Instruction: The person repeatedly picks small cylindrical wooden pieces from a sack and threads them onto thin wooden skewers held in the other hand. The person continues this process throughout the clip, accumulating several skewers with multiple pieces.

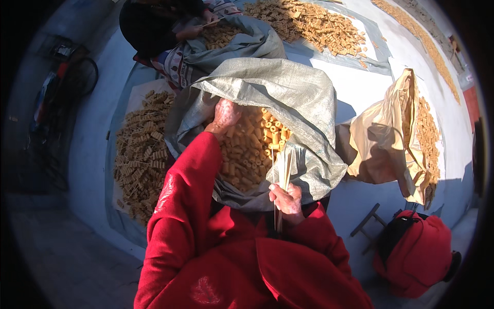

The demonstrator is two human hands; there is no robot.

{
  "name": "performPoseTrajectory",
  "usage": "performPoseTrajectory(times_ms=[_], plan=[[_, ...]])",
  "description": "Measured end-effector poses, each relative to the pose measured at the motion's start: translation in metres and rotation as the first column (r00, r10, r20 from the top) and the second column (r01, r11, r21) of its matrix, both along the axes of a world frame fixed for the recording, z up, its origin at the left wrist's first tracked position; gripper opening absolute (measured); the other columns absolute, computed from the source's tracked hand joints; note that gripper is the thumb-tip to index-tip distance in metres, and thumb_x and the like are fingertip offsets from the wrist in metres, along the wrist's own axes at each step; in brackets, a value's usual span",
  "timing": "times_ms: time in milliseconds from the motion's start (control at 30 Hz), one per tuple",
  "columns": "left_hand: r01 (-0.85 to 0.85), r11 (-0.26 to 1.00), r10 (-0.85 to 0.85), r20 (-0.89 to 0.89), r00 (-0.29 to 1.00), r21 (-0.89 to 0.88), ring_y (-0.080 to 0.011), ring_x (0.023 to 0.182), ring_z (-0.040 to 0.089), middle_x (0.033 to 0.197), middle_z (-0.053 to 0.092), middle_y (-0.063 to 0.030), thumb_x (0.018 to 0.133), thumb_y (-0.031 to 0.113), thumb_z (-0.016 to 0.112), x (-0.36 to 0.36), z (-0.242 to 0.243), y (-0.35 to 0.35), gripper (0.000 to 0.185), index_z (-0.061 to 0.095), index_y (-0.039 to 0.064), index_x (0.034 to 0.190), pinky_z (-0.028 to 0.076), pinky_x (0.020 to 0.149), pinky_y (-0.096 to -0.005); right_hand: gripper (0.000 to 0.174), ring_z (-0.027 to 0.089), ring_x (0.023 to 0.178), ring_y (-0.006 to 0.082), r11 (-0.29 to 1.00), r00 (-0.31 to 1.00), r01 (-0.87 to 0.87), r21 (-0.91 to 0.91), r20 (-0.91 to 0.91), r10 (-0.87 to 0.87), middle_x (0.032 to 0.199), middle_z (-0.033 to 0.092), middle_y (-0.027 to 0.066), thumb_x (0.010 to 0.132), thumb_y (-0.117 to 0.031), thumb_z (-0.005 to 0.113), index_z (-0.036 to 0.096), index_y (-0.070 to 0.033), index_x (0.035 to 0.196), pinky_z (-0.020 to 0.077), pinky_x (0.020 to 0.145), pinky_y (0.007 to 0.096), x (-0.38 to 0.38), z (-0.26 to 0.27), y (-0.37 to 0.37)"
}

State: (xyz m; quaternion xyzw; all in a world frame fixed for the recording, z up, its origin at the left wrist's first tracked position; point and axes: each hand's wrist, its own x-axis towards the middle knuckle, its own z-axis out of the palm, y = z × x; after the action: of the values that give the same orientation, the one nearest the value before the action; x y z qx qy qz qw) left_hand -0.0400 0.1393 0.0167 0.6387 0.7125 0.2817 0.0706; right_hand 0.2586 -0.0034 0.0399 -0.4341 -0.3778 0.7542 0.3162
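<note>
A woven plastic sack (297, 83) lies open in front of me, full of short hollow tan tubes (247, 154). My left hand (227, 114) is at the sack's far left rim, back upward; its fingers are hidden, so its hold is unclear. In my right hand (287, 199), near the sack's close right edge, is a bundle of thin pale sticks (285, 166). One thin stick (273, 166) stands apart from the bundle under the thumb. Its upper end meets a sunlit tube (274, 146); whether it enters the tube cannot be told.
Skewered tubes (142, 154) are heaped at left, with another large pile (308, 23) at the back. A person in dark clothing (154, 27) works at a second sack (247, 38). At right are a brown paper bag (378, 143), a small stool frame (366, 224) and a red bag (420, 251).
</note>
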Motion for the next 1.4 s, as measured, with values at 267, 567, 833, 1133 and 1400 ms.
performPoseTrajectory(times_ms=[267,567,833,1133,1400], plan=[[0.177,0.984,-0.170,-0.174,0.970,0.025,-0.0344,0.085,0.061,0.103,0.060,-0.0179,0.087,0.022,0.054,-0.025,0.003,0.044,0.033,0.053,0.006,0.116,0.049,0.072,-0.0410,0.010,0.040,0.039,0.0041,0.970,0.996,0.080,0.231,0.009,-0.084,0.058,0.056,0.0018,0.086,-0.011,0.059,0.062,-0.003,0.083,0.0298,0.037,0.0192,0.009,-0.023,0.001],[0.226,0.946,-0.206,0.109,0.972,-0.233,-0.0344,0.092,0.059,0.096,0.060,-0.0199,0.079,0.021,0.056,-0.083,-0.129,0.014,0.034,0.054,0.008,0.110,0.048,0.077,-0.0388,0.012,0.040,0.039,0.0045,1.000,0.997,0.001,0.006,0.071,-0.002,0.059,0.057,0.0027,0.086,-0.012,0.057,0.060,-0.001,0.081,0.0303,0.036,0.0194,0.004,-0.003,0.004],[0.110,0.885,-0.110,0.027,0.994,-0.452,-0.0297,0.084,0.061,0.102,0.060,-0.0134,0.076,0.011,0.057,-0.066,-0.017,-0.005,0.034,0.055,0.009,0.110,0.050,0.070,-0.0363,0.013,0.040,0.037,0.0039,0.998,0.995,-0.032,-0.059,0.088,0.037,0.056,0.055,0.0007,0.087,-0.012,0.057,0.060,-0.004,0.077,0.0293,0.035,0.0184,0.007,-0.006,0.008],[-0.050,0.840,0.284,0.359,0.889,-0.541,-0.0271,0.081,0.060,0.089,0.063,-0.0136,0.075,0.043,0.062,-0.002,0.035,-0.010,0.045,0.062,0.010,0.105,0.047,0.071,-0.0377,0.011,0.041,0.040,0.0050,0.996,0.999,0.032,0.087,-0.044,-0.028,0.059,0.057,0.0032,0.087,-0.011,0.057,0.061,-0.001,0.086,0.0314,0.038,0.0191,0.004,-0.010,0.009],[-0.001,0.892,-0.079,-0.157,0.984,-0.452,-0.0463,0.110,0.044,0.120,0.044,-0.0259,0.075,0.045,0.061,0.053,0.014,-0.051,0.067,0.042,0.014,0.131,0.040,0.091,-0.0500,0.009,0.041,0.040,0.0054,0.999,0.981,0.051,0.004,-0.189,-0.049,0.059,0.056,0.0038,0.088,-0.009,0.056,0.061,-0.002,0.088,0.0302,0.036,0.0191,0.009,-0.013,0.009]])
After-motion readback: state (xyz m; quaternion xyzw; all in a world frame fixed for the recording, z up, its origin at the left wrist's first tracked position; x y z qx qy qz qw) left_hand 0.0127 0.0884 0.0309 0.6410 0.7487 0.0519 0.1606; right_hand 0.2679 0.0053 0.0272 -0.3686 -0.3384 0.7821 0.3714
